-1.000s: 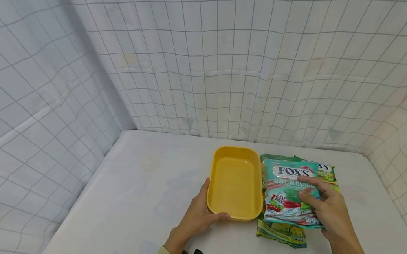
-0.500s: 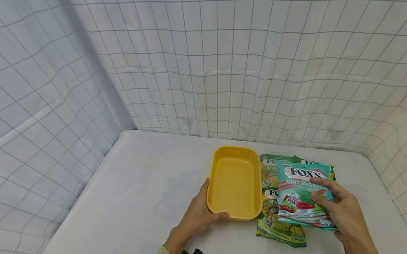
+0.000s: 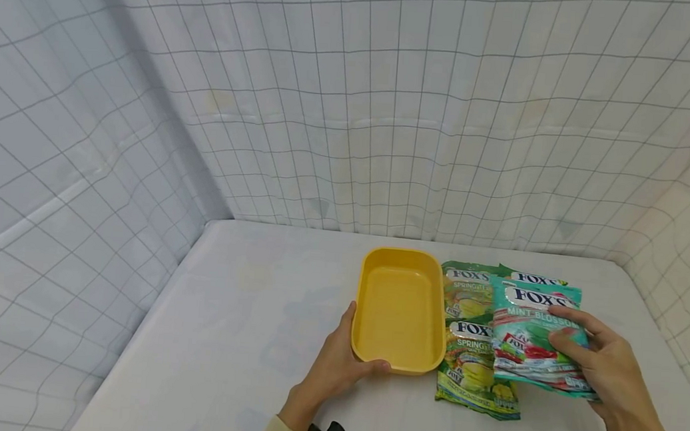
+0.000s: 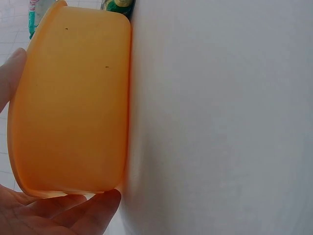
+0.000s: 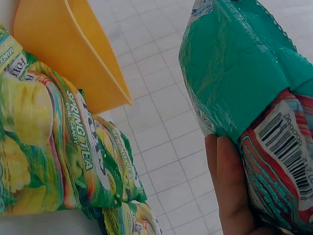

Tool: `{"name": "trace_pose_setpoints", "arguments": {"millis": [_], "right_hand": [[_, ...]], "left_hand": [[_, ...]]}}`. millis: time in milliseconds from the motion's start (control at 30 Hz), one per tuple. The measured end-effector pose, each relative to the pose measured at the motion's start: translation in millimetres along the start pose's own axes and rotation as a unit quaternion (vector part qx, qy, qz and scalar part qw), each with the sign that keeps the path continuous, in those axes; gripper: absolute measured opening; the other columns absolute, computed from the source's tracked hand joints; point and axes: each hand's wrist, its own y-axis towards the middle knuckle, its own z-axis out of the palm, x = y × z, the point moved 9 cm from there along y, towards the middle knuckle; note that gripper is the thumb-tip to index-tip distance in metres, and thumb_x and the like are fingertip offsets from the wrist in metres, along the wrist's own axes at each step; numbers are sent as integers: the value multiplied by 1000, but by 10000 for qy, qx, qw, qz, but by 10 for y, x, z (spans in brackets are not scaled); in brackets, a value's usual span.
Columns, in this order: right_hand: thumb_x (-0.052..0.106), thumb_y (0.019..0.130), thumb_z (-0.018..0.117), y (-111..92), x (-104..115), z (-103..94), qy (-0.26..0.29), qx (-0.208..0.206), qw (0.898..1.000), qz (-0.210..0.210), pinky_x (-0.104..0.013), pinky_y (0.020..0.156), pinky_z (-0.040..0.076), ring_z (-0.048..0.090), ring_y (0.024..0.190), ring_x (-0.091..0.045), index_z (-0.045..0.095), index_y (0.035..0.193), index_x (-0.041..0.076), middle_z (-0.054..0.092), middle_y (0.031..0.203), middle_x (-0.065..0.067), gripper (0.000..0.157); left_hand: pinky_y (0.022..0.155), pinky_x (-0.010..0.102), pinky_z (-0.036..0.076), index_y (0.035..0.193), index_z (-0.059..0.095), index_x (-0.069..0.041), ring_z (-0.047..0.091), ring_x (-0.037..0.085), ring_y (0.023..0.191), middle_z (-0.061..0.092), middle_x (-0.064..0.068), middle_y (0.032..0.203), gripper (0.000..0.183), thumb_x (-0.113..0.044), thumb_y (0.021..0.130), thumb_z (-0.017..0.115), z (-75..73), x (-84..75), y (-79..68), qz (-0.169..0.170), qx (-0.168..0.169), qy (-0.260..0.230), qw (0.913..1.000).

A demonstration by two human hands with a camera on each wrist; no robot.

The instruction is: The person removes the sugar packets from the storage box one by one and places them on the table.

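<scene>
My right hand point(image 3: 605, 360) grips a teal bag of Fox's Mint Blossom candy point(image 3: 523, 328), with thumb and fingers over its printed front. In the right wrist view the candy bag's back point(image 5: 230, 68) and barcode show, raised above the green bags. Green Fox's Spring Tea candy bags point(image 3: 467, 364) lie under and left of it in the head view, partly covered. My left hand point(image 3: 340, 365) holds a yellow plastic tray point(image 3: 399, 306) by its near left corner, thumb along the near edge. Nothing shows inside the tray. The left wrist view shows the tray's outer wall point(image 4: 73, 103).
A white cloth covers the table point(image 3: 242, 315). White netted curtains point(image 3: 388, 112) with a grid pattern stand behind it and on both sides. Another green candy bag point(image 3: 533, 277) peeks out at the back right, beside the far Spring Tea bag.
My right hand has moved right with the teal candy bag, uncovering more of the green Spring Tea bags. My left hand and the yellow tray have stayed in place.
</scene>
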Motion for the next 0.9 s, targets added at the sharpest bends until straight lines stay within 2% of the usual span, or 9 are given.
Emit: {"name": "trace_pose_setpoints", "arguments": {"millis": [200, 433, 700, 900], "right_hand": [[7, 99, 68, -13, 0, -80, 105, 151, 9998, -126, -38, 58, 61, 75, 74, -26, 64, 138, 26, 76, 97, 5, 44], [7, 99, 68, -6, -100, -248, -91, 96, 9999, -39, -34, 62, 61, 74, 75, -22, 58, 144, 32, 68, 103, 17, 52], [-6, 100, 59, 21, -192, -343, 448, 633, 9966, -290, -35, 65, 61, 74, 83, -22, 55, 147, 27, 69, 113, 13, 57], [-13, 100, 54, 42, -304, -424, 949, 747, 9920, -373, -35, 66, 61, 74, 86, -22, 59, 144, 27, 69, 115, 10, 59]], "left_hand": [[114, 51, 35, 162, 7, 2, 44, 31, 140, 32, 19, 161, 127, -39, 76, 91, 3, -6, 0, 30, -10, -18, 10000], [114, 51, 35, 162, 7, 1, 43, 31, 141, 32, 19, 161, 128, -45, 76, 90, -1, -5, -8, -21, -14, -2, 10000], [115, 51, 33, 162, 8, 0, 43, 29, 141, 32, 17, 162, 131, -49, 73, 90, -25, -6, -1, -109, -54, 15, 9999], [115, 51, 34, 162, 8, 0, 44, 29, 140, 33, 18, 161, 130, -46, 74, 91, -12, -2, 3, -91, -21, -18, 10000]]}}
